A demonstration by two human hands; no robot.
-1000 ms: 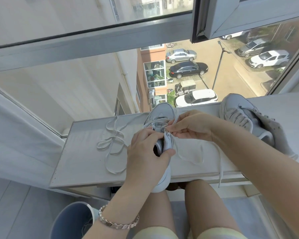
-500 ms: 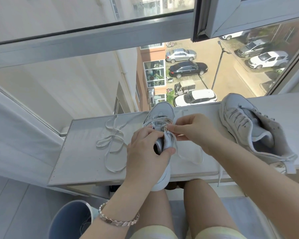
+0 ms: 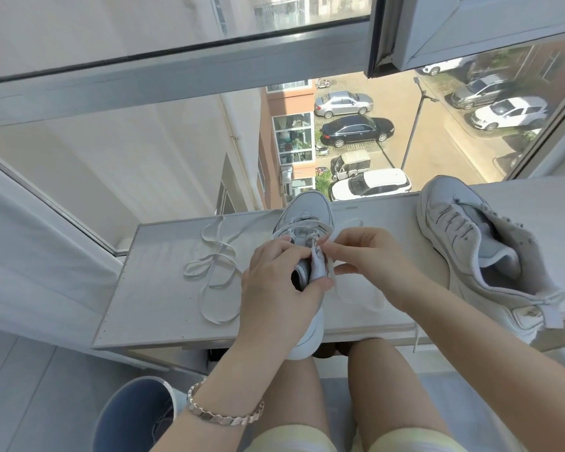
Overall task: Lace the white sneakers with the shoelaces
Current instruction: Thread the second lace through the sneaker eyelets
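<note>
A white sneaker [image 3: 310, 212] lies on the white sill [image 3: 163, 308], toe pointing at the window. My left hand [image 3: 274, 288] grips its tongue and collar from the near side. My right hand [image 3: 366, 256] pinches the white shoelace [image 3: 331, 272] right at the eyelets, and the lace loops down onto the sill below that hand. A second white sneaker [image 3: 470, 243] lies at the right with its laces in. A loose white shoelace [image 3: 216, 265] lies coiled on the sill to the left.
The window glass stands directly behind the sill, with a street and parked cars far below. A blue bin [image 3: 134, 415] stands on the floor at the lower left. My bare knees [image 3: 356, 386] sit under the sill's front edge.
My right hand has moved in closer to the eyelets and lower, pulling the lace tighter. My left hand keeps its grip on the sneaker. The view has shifted slightly.
</note>
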